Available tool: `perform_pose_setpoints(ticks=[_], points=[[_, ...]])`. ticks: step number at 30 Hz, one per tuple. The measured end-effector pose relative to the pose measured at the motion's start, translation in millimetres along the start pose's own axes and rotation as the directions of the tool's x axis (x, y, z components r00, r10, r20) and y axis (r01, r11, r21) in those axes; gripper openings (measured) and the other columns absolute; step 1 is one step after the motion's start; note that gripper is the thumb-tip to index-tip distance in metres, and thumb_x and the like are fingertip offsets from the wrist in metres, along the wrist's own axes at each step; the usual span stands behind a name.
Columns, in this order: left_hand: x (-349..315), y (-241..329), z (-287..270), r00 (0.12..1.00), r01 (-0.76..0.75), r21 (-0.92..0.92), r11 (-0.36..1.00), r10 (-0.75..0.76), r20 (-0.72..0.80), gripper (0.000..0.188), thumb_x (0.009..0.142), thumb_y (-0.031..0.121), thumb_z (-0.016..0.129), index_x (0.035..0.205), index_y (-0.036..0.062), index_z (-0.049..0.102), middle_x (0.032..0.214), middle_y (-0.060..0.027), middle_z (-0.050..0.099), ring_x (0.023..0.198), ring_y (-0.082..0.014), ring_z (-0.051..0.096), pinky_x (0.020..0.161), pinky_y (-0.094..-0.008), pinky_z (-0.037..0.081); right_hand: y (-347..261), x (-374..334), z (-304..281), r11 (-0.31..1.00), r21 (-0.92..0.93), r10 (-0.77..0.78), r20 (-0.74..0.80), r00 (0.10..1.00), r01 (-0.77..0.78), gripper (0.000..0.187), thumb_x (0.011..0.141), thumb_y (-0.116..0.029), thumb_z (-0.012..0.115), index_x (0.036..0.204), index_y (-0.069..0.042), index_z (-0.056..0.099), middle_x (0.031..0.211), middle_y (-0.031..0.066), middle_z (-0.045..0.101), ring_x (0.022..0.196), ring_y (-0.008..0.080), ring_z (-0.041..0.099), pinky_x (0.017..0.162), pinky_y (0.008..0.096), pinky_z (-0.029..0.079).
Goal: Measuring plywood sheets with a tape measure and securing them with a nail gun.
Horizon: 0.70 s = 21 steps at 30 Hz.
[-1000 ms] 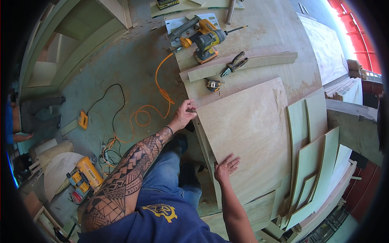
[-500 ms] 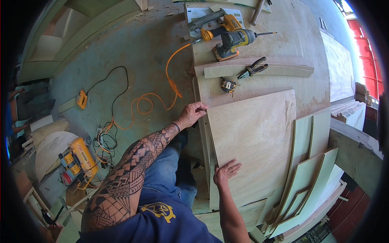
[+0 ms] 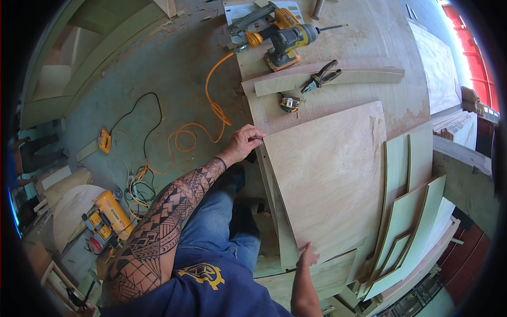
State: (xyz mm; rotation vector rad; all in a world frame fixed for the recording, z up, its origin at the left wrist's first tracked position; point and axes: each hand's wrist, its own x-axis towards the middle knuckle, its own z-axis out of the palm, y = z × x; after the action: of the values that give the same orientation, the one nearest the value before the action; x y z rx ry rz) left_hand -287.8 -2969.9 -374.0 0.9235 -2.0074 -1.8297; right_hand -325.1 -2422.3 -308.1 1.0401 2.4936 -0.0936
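A pale rectangular plywood panel lies on the worktable, slightly askew over other sheets. My left hand pinches its far left corner, thumb and fingers closed together at the edge. At the near left corner of the same panel, my right hand has its fingers curled against the edge; some of them are hidden. Beyond the panel rests a tape measure. Pliers with dark handles lie across narrow wood strips.
A yellow-and-black cordless drill and a nail gun lie at the far end. An orange air hose runs over the floor towards a yellow compressor. Several plywood offcuts are stacked right. Another person stands far left.
My right hand has slid from the panel's left side to its near corner, its flat fingers now curled. The panel has turned slightly, its near end swinging right. The whole view has shifted a little.
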Motion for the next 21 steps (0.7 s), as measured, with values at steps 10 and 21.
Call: perform_pose_setpoints(ticks=[10, 21], points=[[0, 19, 15, 0.999, 0.022, -0.003, 1.0, -0.021, 0.039, 0.025, 0.091, 0.016, 0.077, 0.11, 0.0004, 0.072, 0.112, -0.0063, 0.065, 0.096, -0.0135, 0.069, 0.086, -0.0267, 0.057, 128, 77, -45, 0.896, 0.355, 0.153, 0.316, 0.936, -0.266, 0.113, 0.068, -0.044, 0.093, 0.148, 0.009, 0.033, 0.147, 0.0222, 0.047, 0.135, 0.0326, 0.048, 0.108, 0.0489, 0.04], [3, 18, 23, 0.991, 0.119, 0.034, 0.992, -0.116, -0.069, 0.023, 0.091, 0.016, 0.077, 0.108, 0.0009, 0.072, 0.097, -0.0048, 0.068, 0.087, -0.0112, 0.067, 0.08, -0.0262, 0.056, 160, 75, -28, 0.918, 0.396, -0.071, 0.11, 0.991, 0.021, 0.081, 0.071, -0.034, 0.094, 0.127, 0.008, 0.054, 0.121, 0.0182, 0.065, 0.11, 0.0267, 0.062, 0.099, 0.0382, 0.048]])
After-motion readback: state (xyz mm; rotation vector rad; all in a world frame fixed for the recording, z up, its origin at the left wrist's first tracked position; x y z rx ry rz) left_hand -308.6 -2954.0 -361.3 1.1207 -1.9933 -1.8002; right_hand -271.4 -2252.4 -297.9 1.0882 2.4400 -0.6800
